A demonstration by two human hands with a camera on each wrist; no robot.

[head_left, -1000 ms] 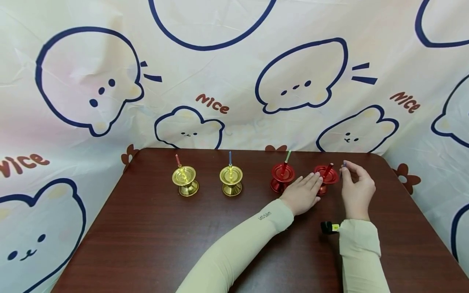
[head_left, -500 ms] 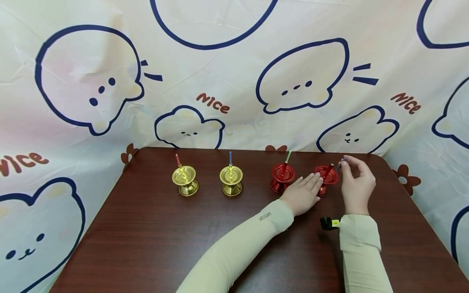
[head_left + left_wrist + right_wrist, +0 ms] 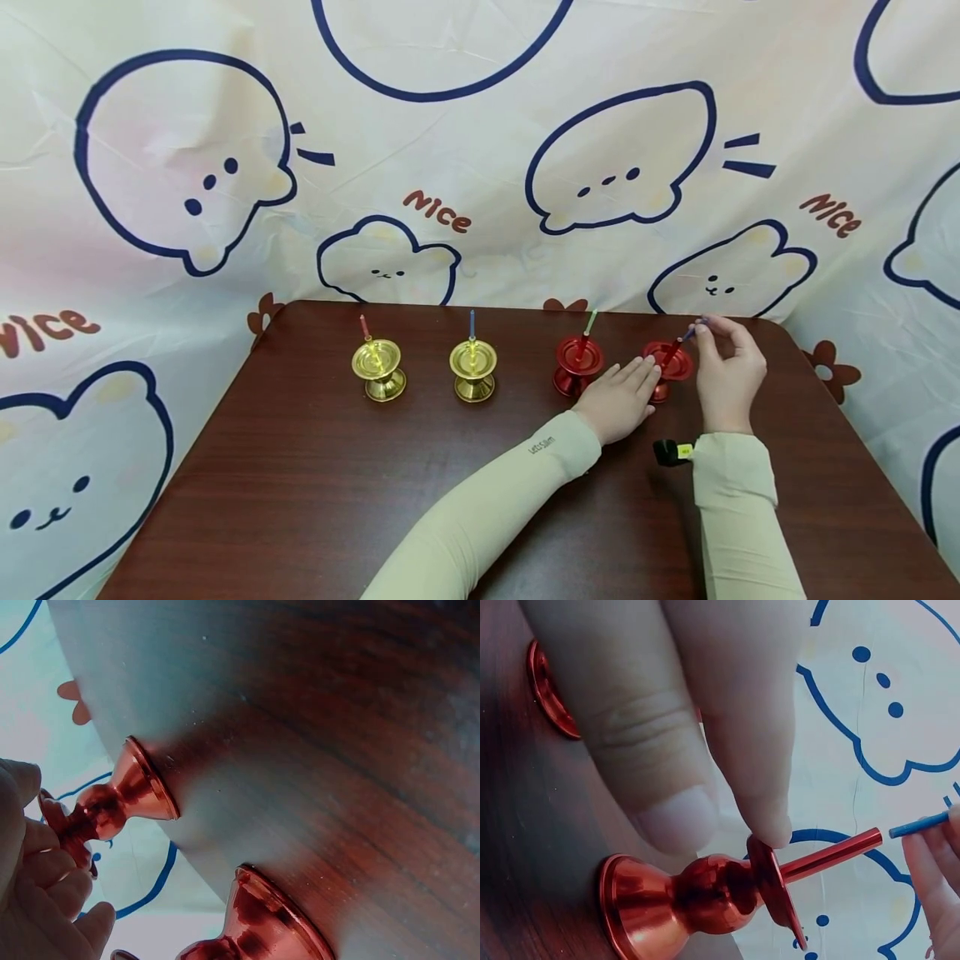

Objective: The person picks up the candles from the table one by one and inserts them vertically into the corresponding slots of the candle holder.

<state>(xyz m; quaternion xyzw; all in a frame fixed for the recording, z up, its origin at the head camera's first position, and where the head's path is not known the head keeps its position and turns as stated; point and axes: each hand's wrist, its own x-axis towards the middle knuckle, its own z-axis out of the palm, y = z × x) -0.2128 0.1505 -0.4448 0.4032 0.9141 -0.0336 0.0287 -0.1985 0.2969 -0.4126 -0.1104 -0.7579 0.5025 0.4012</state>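
Observation:
In the head view, my right hand (image 3: 727,379) pinches a thin blue candle (image 3: 922,824) between thumb and fingertips. The candle slants, its lower end just short of the mouth of the red tube (image 3: 836,853) that rises from the rightmost red candlestick (image 3: 645,915). My left hand (image 3: 615,402) lies against that candlestick's dish with its fingers extended. In the right wrist view, one left fingertip (image 3: 771,829) touches the dish rim, and the thumb is close over the stem. Left of it, another red candlestick (image 3: 579,357) bears a green candle (image 3: 591,320).
Two gold candlesticks stand farther left: one (image 3: 472,358) with a blue candle (image 3: 472,323), the other (image 3: 377,360) with a red candle (image 3: 364,327). A small black camera (image 3: 667,452) sits at the right wrist. Behind the brown table (image 3: 300,467) hangs a cartoon-printed cloth (image 3: 480,150).
My right hand has moved slightly forward and tipped the candle toward the red tube, bringing its lower end close to the mouth. The left hand stays at the dish.

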